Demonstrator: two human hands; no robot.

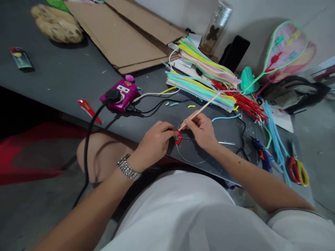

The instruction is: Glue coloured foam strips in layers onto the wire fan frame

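Both hands meet over the near edge of a dark grey table [68,80]. My left hand [154,141], a metal watch on its wrist, pinches a small curved red strip [178,136]. My right hand [201,130] is closed on a long pale stick [202,108] that slants up to the right, its lower end at the red strip. Under the hands lies a thin clear wire ring [191,158].
A magenta power strip [120,94] with black cables sits left of the hands. Bundles of coloured strips [201,87], red strips [246,101], a blue glue gun [263,153], red-yellow scissors [298,170], cardboard sheets [123,35], a bottle [216,26] and a pink fan frame [285,48] crowd the table.
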